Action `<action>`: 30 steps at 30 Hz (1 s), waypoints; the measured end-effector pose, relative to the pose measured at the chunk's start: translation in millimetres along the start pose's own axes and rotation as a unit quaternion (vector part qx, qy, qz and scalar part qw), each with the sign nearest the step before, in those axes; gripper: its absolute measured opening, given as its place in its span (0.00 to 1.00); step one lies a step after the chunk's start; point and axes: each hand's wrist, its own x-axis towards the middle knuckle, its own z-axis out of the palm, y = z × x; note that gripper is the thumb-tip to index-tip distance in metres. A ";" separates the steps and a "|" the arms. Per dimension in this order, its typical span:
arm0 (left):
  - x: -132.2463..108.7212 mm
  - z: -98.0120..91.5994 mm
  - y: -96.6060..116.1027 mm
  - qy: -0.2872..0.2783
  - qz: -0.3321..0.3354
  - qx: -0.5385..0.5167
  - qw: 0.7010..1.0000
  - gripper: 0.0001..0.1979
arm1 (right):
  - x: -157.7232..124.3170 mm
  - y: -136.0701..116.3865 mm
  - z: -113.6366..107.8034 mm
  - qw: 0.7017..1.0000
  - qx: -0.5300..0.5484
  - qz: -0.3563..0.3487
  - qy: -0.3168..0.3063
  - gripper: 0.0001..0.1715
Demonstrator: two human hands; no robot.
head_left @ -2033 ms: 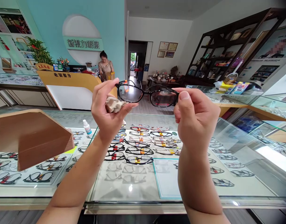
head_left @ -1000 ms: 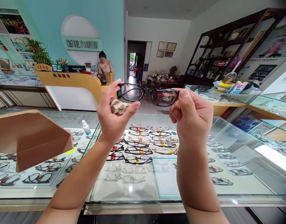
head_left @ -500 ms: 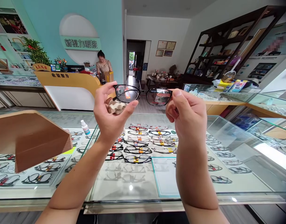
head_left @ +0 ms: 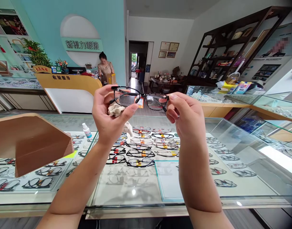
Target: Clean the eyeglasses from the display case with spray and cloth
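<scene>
The left hand's (head_left: 107, 118) thumb and forefinger were closed on the rim of the nine o'clock lens of the black-framed glasses (head_left: 126, 97), thumb under the rim and forefinger curled over its top corner. The other fingers were folded around a crumpled beige cloth (head_left: 114, 110), which sat bunched in the palm just below that lens. The right hand's (head_left: 187, 118) thumb and forefinger were pinched on the three o'clock end of the frame, with the rest of the fingers curled loosely beneath.

The glasses were held level in the air between the two hands, lenses facing the wearer, well above the counter. An orange tag (head_left: 139, 102) dangled near the bridge.

Judging by this, the cloth was off the glass and the pair was up for a look. Whether either lens was clean could not be told.

At six o'clock, under the hands, lay the glass counter (head_left: 127, 194), with rows of display frames (head_left: 141, 153) beneath its top and a teal-edged card (head_left: 170, 181) beside them. A small spray bottle (head_left: 86, 130) stood at about nine o'clock from the left wrist, and farther out that way was a brown stack of boards (head_left: 33, 143). At eleven o'clock, well apart, a person (head_left: 104, 66) stood behind a yellow service desk (head_left: 72, 83).
</scene>
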 end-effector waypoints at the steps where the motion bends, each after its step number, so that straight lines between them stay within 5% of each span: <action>1: 0.6 -0.2 -0.3 -0.002 0.002 -0.003 1.000 0.41 | -0.1 -1.4 0.4 1.000 0.007 0.009 -0.004 0.19; 8: 12.1 -13.7 1.9 -0.075 -0.022 -0.047 0.996 0.39 | 4.5 -3.2 -8.0 0.998 0.034 0.038 -0.049 0.11; 13: 19.6 -26.1 1.0 -0.185 -0.050 -0.068 0.979 0.40 | 4.4 2.9 -7.3 0.958 0.047 0.069 -0.276 0.23; 16: 19.7 -28.1 1.0 -0.249 -0.068 -0.122 0.958 0.38 | 2.7 4.8 1.2 0.932 0.084 0.071 -0.344 0.28; 30: 23.2 -32.3 11.0 -0.271 -0.121 -0.148 0.944 0.39 | -2.1 -3.2 11.2 0.947 0.088 0.064 -0.303 0.30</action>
